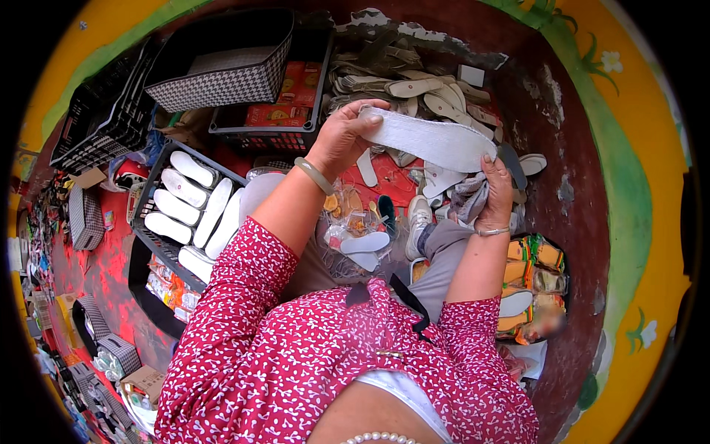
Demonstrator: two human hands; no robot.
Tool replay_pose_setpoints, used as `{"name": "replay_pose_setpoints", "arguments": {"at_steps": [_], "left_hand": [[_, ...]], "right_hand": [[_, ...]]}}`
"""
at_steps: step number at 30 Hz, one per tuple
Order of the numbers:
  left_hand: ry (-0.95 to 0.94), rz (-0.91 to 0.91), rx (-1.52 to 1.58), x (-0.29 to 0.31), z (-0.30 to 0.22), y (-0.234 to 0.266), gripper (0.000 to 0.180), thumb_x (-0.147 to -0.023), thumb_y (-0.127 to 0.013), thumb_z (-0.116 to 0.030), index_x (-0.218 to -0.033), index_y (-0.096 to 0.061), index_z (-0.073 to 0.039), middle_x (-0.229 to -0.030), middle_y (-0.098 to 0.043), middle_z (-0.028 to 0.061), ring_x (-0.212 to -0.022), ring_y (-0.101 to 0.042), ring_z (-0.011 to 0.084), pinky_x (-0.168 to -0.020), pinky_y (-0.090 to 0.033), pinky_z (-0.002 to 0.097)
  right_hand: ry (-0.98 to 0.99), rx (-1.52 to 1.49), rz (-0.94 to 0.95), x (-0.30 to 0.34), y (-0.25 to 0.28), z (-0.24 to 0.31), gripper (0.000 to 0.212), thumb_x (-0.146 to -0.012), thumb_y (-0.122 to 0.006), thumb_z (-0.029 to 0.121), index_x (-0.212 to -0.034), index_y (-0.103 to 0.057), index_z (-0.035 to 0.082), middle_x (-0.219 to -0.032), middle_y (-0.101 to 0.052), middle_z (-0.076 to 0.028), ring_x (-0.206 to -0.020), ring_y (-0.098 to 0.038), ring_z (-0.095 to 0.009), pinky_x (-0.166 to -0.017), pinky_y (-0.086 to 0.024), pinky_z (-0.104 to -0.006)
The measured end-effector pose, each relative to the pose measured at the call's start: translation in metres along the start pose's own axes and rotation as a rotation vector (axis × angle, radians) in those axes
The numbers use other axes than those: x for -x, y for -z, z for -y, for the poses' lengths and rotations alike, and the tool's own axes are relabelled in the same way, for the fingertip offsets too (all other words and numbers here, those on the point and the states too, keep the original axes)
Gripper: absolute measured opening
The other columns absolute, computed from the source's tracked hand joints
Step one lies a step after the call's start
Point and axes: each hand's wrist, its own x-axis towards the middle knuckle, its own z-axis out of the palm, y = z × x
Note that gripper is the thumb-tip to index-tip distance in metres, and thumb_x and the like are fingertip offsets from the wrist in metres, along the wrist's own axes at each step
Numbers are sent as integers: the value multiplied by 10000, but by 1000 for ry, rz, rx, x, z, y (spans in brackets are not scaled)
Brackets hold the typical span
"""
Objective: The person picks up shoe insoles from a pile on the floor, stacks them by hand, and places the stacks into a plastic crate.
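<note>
A white insole point(433, 139) is stretched between my two hands, raised above my lap. Its left end is pinched in my left hand point(346, 133), thumb on top. My right hand point(494, 194) grips the other end by its edge. A crumpled grey cloth point(468, 198) also sits in or against my right hand; how it is held is partly hidden. Behind the raised insole lies a heap of loose insoles point(418, 87). Below, between my knees, a few pale insoles point(364, 243) rest among clear plastic wrappings.
On my left stands a black crate point(157, 214) with several white insoles in rows. Farther back are a houndstooth-patterned basket point(222, 78) and a black crate of red packages point(279, 115). At right sits a tray of packaged goods point(529, 277); a dark red wall point(573, 185) rises beyond.
</note>
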Motion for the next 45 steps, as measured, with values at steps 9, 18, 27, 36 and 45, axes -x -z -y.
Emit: {"name": "replay_pose_setpoints", "arguments": {"at_steps": [9, 18, 27, 36, 45], "left_hand": [[-106, -117, -216, -5, 4, 8, 225, -908, -536, -147, -1020, -608, 34, -954, -641, 104, -843, -613, 161, -766, -503, 276], [-212, -419, -100, -7, -2, 21, 202, -916, -523, -203, -933, -641, -40, -937, -650, 54, -869, -588, 128, -814, -442, 293], [-221, -695, -191, -10, 0, 33, 180, -855, -610, -248, -878, -649, -74, -967, -632, 46, -1009, -493, 140, -896, -326, 336], [189, -43, 3, 2, 29, -7, 457, -867, -608, -319, -1188, -473, -23, -1222, -500, 120, -1177, -445, 227, -985, -331, 401], [-132, -176, 241, -7, 27, 3, 439, -852, -483, -104, -1273, -385, -28, -1172, -542, 212, -1099, -520, 342, -981, -388, 458]], "right_hand": [[-17, 55, -7, -5, 9, -4, 178, -864, -610, 151, -958, -602, 0, -886, -639, -72, -768, -607, -134, -691, -488, -264], [9, -22, -67, -10, 14, -12, 184, -852, -620, 154, -948, -599, -2, -892, -639, -87, -745, -615, -158, -680, -499, -288], [13, -128, -156, -9, 22, -3, 269, -840, -632, 199, -1019, -597, 1, -940, -642, -82, -800, -619, -184, -712, -496, -309], [-148, -200, -67, -6, -2, -27, 230, -855, -615, 191, -1007, -600, 18, -930, -643, -83, -801, -628, -176, -689, -523, -298], [-281, 142, 240, 2, -36, -49, 260, -877, -599, 242, -916, -611, -15, -724, -655, -91, -513, -602, -142, -470, -494, -241]]}}
